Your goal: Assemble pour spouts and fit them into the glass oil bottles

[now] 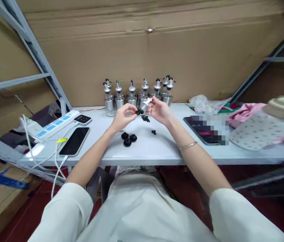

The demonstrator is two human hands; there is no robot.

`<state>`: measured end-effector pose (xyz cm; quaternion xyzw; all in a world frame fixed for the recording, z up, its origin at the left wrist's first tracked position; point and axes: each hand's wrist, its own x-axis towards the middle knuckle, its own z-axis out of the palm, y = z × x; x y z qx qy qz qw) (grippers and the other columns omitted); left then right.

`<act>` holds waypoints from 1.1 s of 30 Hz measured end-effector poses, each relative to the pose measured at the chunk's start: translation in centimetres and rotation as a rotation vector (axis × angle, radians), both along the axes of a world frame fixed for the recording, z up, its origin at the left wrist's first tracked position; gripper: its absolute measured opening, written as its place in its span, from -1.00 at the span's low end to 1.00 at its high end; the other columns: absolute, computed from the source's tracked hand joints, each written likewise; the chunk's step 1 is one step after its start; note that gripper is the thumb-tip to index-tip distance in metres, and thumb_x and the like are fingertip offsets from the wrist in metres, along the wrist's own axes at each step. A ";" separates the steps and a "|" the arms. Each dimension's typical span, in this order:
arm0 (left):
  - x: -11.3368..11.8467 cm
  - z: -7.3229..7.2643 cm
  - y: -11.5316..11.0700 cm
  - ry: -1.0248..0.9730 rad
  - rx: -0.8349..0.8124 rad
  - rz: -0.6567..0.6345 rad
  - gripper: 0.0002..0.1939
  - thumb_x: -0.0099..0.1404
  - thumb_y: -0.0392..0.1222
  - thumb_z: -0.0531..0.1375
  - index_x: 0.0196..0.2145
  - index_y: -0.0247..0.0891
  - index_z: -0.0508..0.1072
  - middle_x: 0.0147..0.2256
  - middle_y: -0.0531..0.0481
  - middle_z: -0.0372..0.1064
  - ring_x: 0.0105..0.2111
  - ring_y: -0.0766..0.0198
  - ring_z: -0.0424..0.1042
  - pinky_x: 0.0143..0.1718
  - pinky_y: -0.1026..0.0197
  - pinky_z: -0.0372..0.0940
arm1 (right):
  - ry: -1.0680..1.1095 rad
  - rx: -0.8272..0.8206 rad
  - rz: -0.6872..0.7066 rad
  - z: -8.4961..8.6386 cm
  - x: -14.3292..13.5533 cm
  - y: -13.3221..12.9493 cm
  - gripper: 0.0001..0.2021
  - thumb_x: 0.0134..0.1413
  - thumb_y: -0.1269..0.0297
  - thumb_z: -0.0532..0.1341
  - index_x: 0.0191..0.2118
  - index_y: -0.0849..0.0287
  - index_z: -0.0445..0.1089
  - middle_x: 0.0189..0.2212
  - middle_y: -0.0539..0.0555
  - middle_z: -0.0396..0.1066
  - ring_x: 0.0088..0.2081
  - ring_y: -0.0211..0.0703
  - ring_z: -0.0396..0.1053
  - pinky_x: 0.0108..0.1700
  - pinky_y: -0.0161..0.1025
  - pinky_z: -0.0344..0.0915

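Note:
Above the middle of the white table, my left hand (125, 116) pinches a small black stopper-like part (139, 111) between thumb and fingers. My right hand (159, 110) is closed on a white pourer spout (147, 103), tilted, its lower end close to the black part; whether the two touch, I cannot tell. Below my left hand lie three round black ribbed stoppers (127, 142). Under and between the hands are several small black lever-like pieces (145, 118), and tiny black parts (153, 132) lie nearer the front edge.
A row of metal-and-glass oil bottles (132, 98) with pourer tops lines the back. At left are a phone (75, 141), a small black device (83, 119), a power strip (56, 125) and white cables. At right lie a dark tablet-like device (199, 129), plastic bags (203, 103) and a dotted pouch-like item (255, 132).

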<state>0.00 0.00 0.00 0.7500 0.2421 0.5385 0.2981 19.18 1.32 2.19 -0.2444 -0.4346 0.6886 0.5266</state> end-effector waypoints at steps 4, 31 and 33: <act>0.0 0.1 -0.3 -0.004 -0.011 0.006 -0.81 0.08 -0.27 0.25 -0.32 -0.31 0.35 -0.31 0.01 0.36 -0.32 0.39 0.42 -0.21 0.31 0.35 | -0.006 0.010 0.043 -0.1 -0.5 -0.3 -0.78 0.18 0.19 0.14 -0.42 0.20 0.34 -0.61 -0.07 0.29 -0.58 -0.38 0.24 -0.42 -0.37 0.25; -0.4 -0.5 0.9 0.180 0.102 -0.150 -0.49 0.34 0.01 0.07 0.21 -0.09 0.19 0.16 -0.13 0.13 0.12 0.09 0.23 0.11 0.02 0.24 | 0.011 -0.018 0.092 -0.6 -0.3 -0.4 -0.84 0.21 0.31 0.11 -0.35 0.22 0.38 -0.56 -0.04 0.36 -0.49 -0.37 0.34 -0.28 -0.36 0.37; -0.4 -0.5 0.9 0.169 0.077 -0.171 -0.49 0.33 0.02 0.07 0.20 -0.10 0.19 0.15 -0.14 0.12 0.07 0.11 0.27 0.08 0.03 0.26 | -0.010 -0.003 0.098 -0.5 -0.4 -0.5 -0.84 0.20 0.30 0.12 -0.35 0.21 0.37 -0.57 -0.05 0.35 -0.49 -0.37 0.34 -0.26 -0.35 0.37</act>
